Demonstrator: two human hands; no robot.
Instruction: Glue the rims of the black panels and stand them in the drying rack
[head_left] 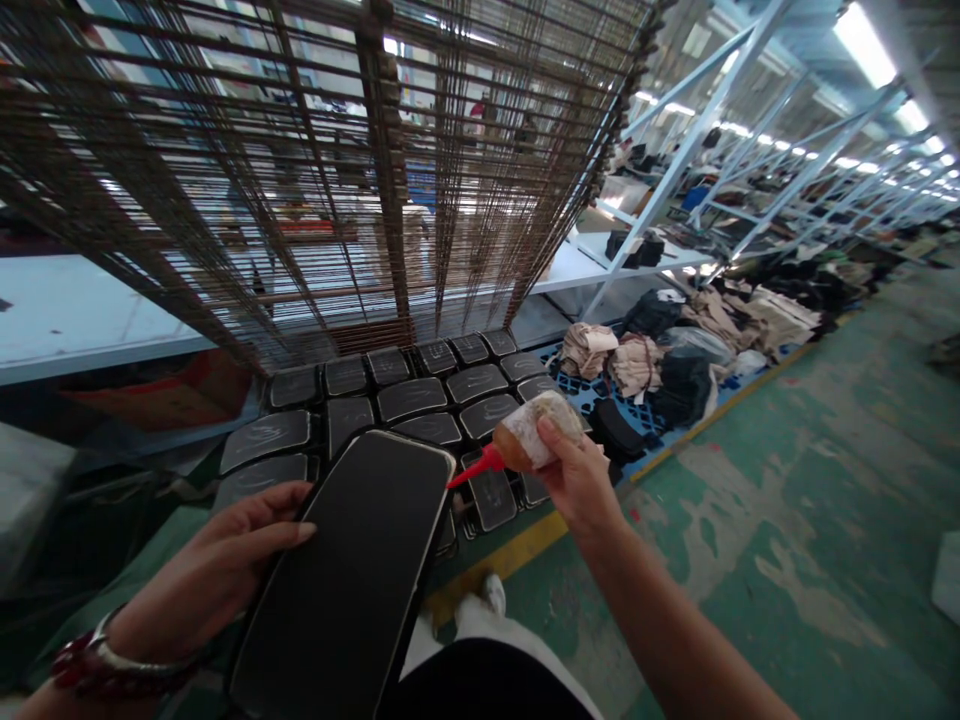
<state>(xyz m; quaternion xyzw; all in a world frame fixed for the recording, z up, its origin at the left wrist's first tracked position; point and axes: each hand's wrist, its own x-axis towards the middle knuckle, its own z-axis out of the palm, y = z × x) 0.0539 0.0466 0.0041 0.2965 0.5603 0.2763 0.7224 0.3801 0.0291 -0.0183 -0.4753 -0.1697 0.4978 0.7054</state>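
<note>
Well, nearest me are the bracelets (124, 655) on my left wrist, 1 dark red and beaded, 1 silvery. My left fingers (279, 497) are clamped on the left edge of a black panel (345, 570), thumb flat on its face. The panel lies in front of me, above my lap, its rounded far end pointing away and a pale line along its rim. My right fingers (556, 440) are closed around a bottle (529, 425), tipped so that its red nozzle (480, 466) points down and left to the panel's right edge, near the far corner; I cannot tell whether the tip touches. Below is my shoe (493, 594), beside a yellow stripe (529, 548) on the worn green floor (712, 560). Past the panel, stacks (409, 398) of similar dark pieces sit in rows, some chalk-marked. To their right, cloth bundles (589, 350) lie on a blue pallet (651, 440). Behind the stacks rises a wire rack (386, 170), with a pale tabletop (90, 310) behind it.
</note>
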